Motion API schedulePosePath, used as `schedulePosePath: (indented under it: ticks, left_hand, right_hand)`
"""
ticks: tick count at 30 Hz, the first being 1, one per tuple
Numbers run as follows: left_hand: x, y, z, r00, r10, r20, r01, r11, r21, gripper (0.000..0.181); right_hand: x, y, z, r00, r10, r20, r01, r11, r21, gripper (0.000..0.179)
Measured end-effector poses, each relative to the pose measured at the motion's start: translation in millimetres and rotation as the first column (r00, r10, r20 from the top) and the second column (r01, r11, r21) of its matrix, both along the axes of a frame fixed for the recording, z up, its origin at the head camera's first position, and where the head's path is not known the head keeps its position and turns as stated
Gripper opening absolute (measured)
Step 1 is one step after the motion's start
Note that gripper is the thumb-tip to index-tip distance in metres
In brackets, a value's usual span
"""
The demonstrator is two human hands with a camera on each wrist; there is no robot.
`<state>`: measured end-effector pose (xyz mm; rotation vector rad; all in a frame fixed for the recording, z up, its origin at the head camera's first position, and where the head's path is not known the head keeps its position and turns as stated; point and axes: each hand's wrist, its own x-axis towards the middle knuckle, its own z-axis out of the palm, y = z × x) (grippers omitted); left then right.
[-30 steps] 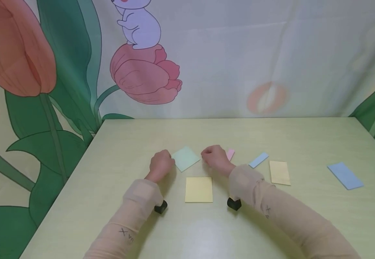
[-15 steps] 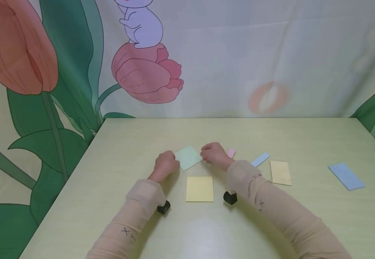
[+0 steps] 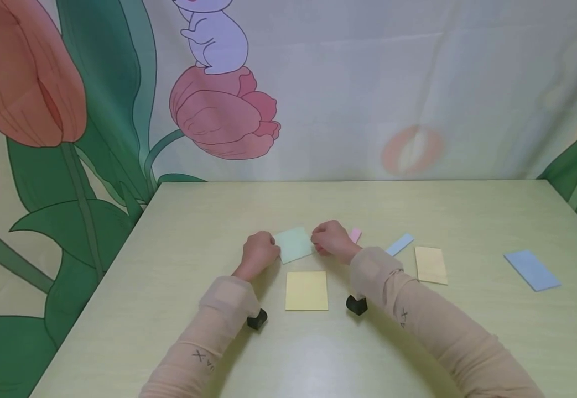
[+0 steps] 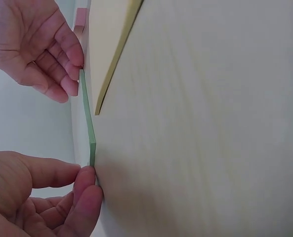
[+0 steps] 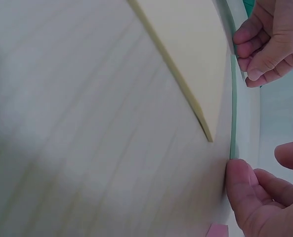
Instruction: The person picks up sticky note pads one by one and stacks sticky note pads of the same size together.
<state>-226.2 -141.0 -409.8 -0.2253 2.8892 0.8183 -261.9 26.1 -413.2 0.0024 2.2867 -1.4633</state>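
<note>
My L hand (image 3: 259, 254) and R hand (image 3: 334, 240) are both on the green pad (image 3: 294, 245), far side of the yellow pad (image 3: 306, 291), flat on the table (image 3: 208, 210) AFAICT. Just changed: green's turned approx. from diamond-wise to nearly square-on, w/ a slight slant left, RH end a bit farther off. My L hand's come rightward w/ it; my R hand's now right up against the opp. edge, where a gap showed a sec ago.

L fingers: curled, pinching the LH edge. R fingers: curled too, thumb + fingertips closed on the RH edge, index lifted clear per the R wrist view; how firm, can't tell.

For the work in hand, I'd judge the angle's mostly sorted, not 100%: green's sides don't quite match yellow's, which sits straight. Having both ends held prob. gives me better control of the turn. Yellow's apart from green, untouched. Pink strip (image 3: 355, 234) is just beside my R hand, also untouched.
</note>
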Motion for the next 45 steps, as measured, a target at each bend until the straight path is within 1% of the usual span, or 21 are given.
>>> schedulePosePath:
  ticks: [1, 2, 4, 11, 16, 23, 32, 37, 40, 43, 45]
  left_hand:
    - [-0.1, 0.3, -0.1, 1.000, 0.000, -0.001, 0.000, 1.000, -0.002, 0.009]
    - [-0.1, 0.6, -0.1, 1.000, 0.000, -0.004, 0.000, 1.000, -0.002, 0.008]
    - [0.1, 1.3, -0.2, 1.000, -0.004, -0.009, 0.004, 1.000, -0.004, 0.016]
    - [1.7, 5.5, -0.2, 0.999, -0.023, -0.026, 0.023, 1.000, 0.007, 0.017]
    - [3.2, 9.0, 0.1, 0.999, -0.034, -0.035, 0.035, 0.999, 0.034, 0.021]
    - [3.3, 13.3, -2.6, 0.999, -0.042, -0.026, 0.044, 0.996, 0.075, 0.027]
    - [2.1, 16.0, -4.5, 0.999, -0.038, -0.025, 0.039, 0.997, 0.059, 0.026]
    - [1.0, 16.3, -5.2, 0.998, -0.051, -0.032, 0.052, 0.998, 0.037, 0.026]
    - [0.7, 15.6, -4.5, 0.996, -0.067, -0.051, 0.068, 0.998, 0.016, 0.023]
    - [0.2, 15.0, -3.6, 0.997, -0.049, -0.067, 0.053, 0.997, 0.057, 0.014]
    - [-0.3, 14.8, -3.4, 0.996, -0.029, -0.079, 0.039, 0.992, 0.118, 0.019]
  right_hand:
    - [-0.1, 0.2, 0.0, 1.000, -0.004, 0.009, 0.004, 1.000, -0.001, 0.030]
    - [-0.2, 0.5, 0.2, 1.000, -0.007, 0.017, 0.007, 1.000, -0.002, 0.029]
    - [-0.2, 1.4, 0.2, 1.000, -0.012, 0.025, 0.012, 1.000, 0.002, 0.027]
    - [-1.2, 5.0, -0.4, 0.999, -0.030, 0.040, 0.028, 0.999, 0.030, 0.024]
    - [-1.2, 7.2, 0.4, 0.997, -0.050, 0.061, 0.046, 0.997, 0.054, 0.020]
    - [2.5, 9.4, 3.4, 0.996, -0.062, 0.071, 0.057, 0.996, 0.063, 0.017]
    - [5.9, 8.5, 1.1, 0.996, -0.083, 0.015, 0.081, 0.992, 0.092, 0.015]
    - [5.0, 9.3, -0.2, 0.998, -0.057, -0.004, 0.057, 0.993, 0.108, 0.013]
    - [4.3, 10.8, 0.9, 0.999, -0.035, 0.002, 0.035, 0.992, 0.118, 0.014]
    - [2.5, 12.3, 1.3, 0.999, -0.040, -0.004, 0.040, 0.993, 0.115, 0.015]
    - [0.5, 12.8, 0.7, 0.997, -0.074, -0.004, 0.074, 0.993, 0.090, 0.017]
